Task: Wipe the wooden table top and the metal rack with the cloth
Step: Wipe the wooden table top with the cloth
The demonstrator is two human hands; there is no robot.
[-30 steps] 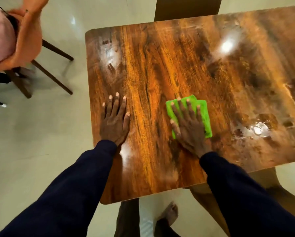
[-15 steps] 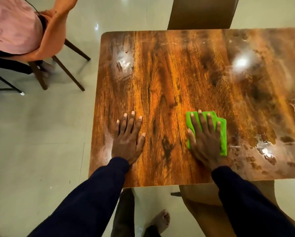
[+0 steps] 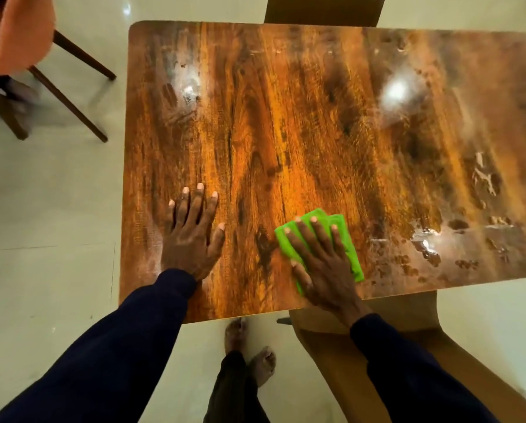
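The glossy wooden table top (image 3: pixel 316 123) fills most of the view. My right hand (image 3: pixel 322 264) lies flat with straight fingers on a folded green cloth (image 3: pixel 344 239), pressing it onto the wood near the table's front edge. My left hand (image 3: pixel 194 236) rests flat on the bare wood to the left of the cloth, fingers spread. Wet streaks and drops shine on the right part of the top. No metal rack is in view.
An orange chair (image 3: pixel 17 41) with dark legs stands on the pale tiled floor at the far left, with a person seated on it. A brown chair (image 3: pixel 408 325) is tucked under the front edge below my right arm. Another chair back (image 3: pixel 322 10) shows behind the table.
My right hand has drawn the cloth toward the front edge of the table. My left hand stays flat on the wood. The view has shifted, so the table sits lower in frame.
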